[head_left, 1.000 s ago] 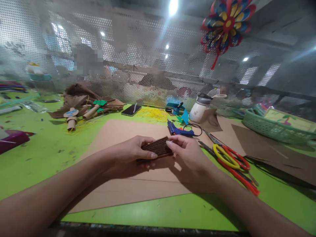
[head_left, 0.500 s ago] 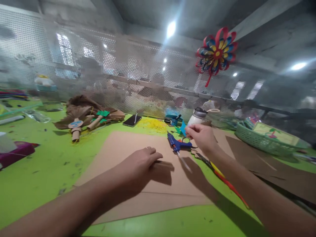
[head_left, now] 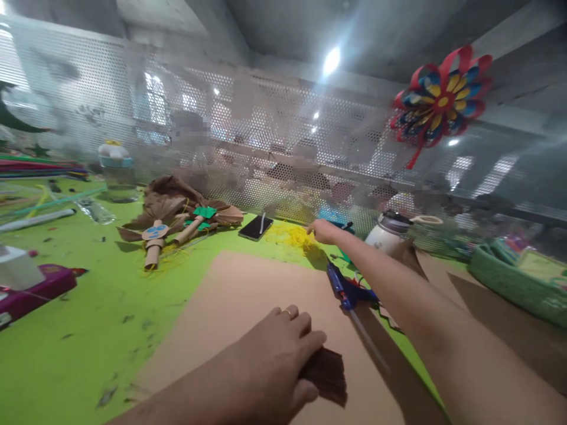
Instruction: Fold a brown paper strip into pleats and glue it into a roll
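Observation:
My left hand [head_left: 283,348] is closed on a folded strip of dark brown paper [head_left: 328,375], over a large sheet of light brown paper [head_left: 248,295]. The near end of the strip is hidden under my palm. My right hand [head_left: 323,231] is stretched forward to the right end of a heap of yellow paper shreds [head_left: 283,235]. Its fingers are curled together, and what they hold, if anything, does not show. A blue glue gun [head_left: 348,289] with a white glue stick lies below my right forearm.
A phone [head_left: 256,227] lies left of the shreds. Brown paper figures [head_left: 155,236] sit further left, before a clear jar [head_left: 119,183]. Behind my right arm are a white bottle [head_left: 387,233] and a green basket [head_left: 514,283]. A purple holder [head_left: 44,289] stands at the left edge.
My right hand has moved from beside the blue-green paper piece, leftward to the yellow shreds. My left hand has come nearer with the brown strip. The view has turned left.

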A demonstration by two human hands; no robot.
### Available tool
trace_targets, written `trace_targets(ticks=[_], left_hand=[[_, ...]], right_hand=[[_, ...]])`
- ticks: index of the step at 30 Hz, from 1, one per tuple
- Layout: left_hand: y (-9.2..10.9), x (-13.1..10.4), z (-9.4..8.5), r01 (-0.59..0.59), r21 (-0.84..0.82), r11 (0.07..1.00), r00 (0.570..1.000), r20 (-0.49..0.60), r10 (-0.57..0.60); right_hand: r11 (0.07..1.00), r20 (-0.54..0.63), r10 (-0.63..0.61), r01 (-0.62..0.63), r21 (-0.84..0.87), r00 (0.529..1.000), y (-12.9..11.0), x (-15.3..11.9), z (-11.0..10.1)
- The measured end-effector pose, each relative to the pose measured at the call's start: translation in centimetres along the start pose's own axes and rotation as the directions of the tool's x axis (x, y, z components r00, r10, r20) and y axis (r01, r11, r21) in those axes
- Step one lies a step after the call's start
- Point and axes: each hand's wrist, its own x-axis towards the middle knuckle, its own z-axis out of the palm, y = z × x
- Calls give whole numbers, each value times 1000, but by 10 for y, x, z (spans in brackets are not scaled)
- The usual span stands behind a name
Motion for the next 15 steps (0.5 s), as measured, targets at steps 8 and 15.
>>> trace_targets(ticks=[8, 15], left_hand=[[-6, 4, -5, -15, -36, 999, 999, 35, 17], [-5, 0, 6, 14, -182, 983, 990, -136, -39]], right_hand=[[979, -5, 52, -50, 198, 999, 9, 14, 6], [785, -264, 226, -15, 619, 938, 17, -33, -58]])
